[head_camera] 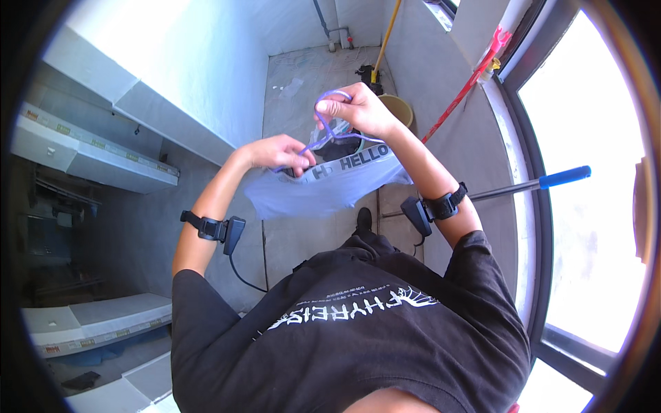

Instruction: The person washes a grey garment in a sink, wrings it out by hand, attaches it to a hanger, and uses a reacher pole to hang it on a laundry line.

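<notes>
A purple clothes hanger [330, 135] is held up in front of me. My right hand [361, 109] grips it near its upper end, thumb against the purple wire. Lower and to the left, my left hand [281, 155] has its fingers at the hanger's left arm and the edge of a pale garment [315, 193], which looks like underpants. The garment hangs beneath the hanger, its waistband [351, 162] bearing large dark lettering. My right forearm covers the garment's right end. Exactly how the cloth is fixed to the hanger cannot be made out.
Behind the hands, a container with dark cloth [338, 149] and a yellowish bucket [397, 109] stand on the floor. A yellow pole [387, 38], a red pole [459, 95] and a blue-handled pole [563, 177] are along the right wall. Stairs [93, 149] lie left, windows [578, 180] right.
</notes>
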The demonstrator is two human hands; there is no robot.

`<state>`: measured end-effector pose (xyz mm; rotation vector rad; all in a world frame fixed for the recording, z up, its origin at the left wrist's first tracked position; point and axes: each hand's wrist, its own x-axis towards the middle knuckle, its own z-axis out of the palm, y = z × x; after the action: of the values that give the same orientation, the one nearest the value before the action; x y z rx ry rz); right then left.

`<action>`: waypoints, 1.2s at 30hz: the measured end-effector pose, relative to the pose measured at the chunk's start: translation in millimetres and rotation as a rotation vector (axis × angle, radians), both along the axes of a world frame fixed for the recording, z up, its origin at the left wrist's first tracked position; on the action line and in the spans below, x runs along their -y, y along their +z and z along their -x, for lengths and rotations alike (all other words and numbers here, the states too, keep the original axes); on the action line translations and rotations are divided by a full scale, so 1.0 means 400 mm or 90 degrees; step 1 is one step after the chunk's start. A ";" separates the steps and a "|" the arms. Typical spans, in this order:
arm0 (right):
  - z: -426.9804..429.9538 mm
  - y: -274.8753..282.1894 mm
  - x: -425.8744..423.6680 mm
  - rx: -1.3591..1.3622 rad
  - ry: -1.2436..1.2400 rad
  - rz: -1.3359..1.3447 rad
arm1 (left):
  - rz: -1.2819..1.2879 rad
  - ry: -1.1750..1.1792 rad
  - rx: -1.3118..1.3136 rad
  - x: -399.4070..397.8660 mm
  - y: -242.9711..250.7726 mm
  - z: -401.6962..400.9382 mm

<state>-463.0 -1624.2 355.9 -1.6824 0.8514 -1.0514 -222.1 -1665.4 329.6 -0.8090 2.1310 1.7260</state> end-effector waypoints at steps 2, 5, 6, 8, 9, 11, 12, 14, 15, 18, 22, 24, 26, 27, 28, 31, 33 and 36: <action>0.043 -0.003 0.045 -0.010 0.003 0.007 | 0.008 -0.010 0.032 0.056 -0.007 0.047; 0.101 -0.006 0.110 -0.061 -0.017 0.017 | 0.022 -0.020 0.079 0.119 0.002 0.104; 0.116 0.001 0.127 -0.070 -0.024 0.031 | 0.024 -0.021 0.058 0.139 0.005 0.118; 0.138 0.022 0.149 -0.090 -0.032 0.042 | 0.119 -0.072 -0.039 0.188 -0.020 0.121; 0.160 0.022 0.167 -0.092 -0.035 0.040 | 0.118 -0.075 -0.041 0.209 -0.022 0.122; 0.206 0.023 0.201 -0.079 -0.063 0.068 | 0.558 -0.032 -0.220 0.247 -0.024 0.112; 0.230 0.027 0.221 -0.074 -0.079 0.076 | 0.525 0.023 -0.196 0.279 -0.040 0.092; 0.262 0.063 0.258 -0.058 -0.106 0.047 | 0.388 0.091 -0.173 0.327 -0.092 0.045; 0.279 0.078 0.276 -0.049 -0.109 0.049 | 0.247 0.154 -0.143 0.341 -0.123 0.029; 0.311 0.119 0.327 -0.038 -0.075 0.067 | 0.229 0.207 -0.142 0.379 -0.176 0.031; 0.329 0.186 0.369 -0.134 -0.137 0.100 | 0.440 0.231 -0.088 0.423 -0.176 0.058; 0.339 0.205 0.385 -0.141 -0.171 0.104 | 0.523 0.192 -0.022 0.439 -0.178 0.053; 0.341 0.210 0.409 -0.130 -0.184 0.105 | 0.430 0.194 -0.317 0.460 -0.207 0.030; 0.338 0.216 0.411 -0.115 -0.195 0.084 | 0.427 0.189 -0.325 0.467 -0.190 0.039; 0.332 0.224 0.409 -0.100 -0.208 0.064 | 0.480 0.229 -0.377 0.470 -0.148 0.063; 0.250 0.199 0.419 -0.119 -0.176 0.024 | 0.527 0.222 -0.477 0.470 -0.013 0.166; 0.181 0.180 0.438 -0.181 -0.144 0.027 | 0.522 0.180 -0.525 0.481 0.015 0.240; 0.137 0.142 0.458 -0.239 -0.168 0.060 | 0.099 0.127 -0.325 0.479 0.057 0.322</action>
<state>-517.6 -1807.5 412.6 -1.9181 1.3119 -0.9745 -350.8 -1856.9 352.4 -0.6934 2.6172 2.0655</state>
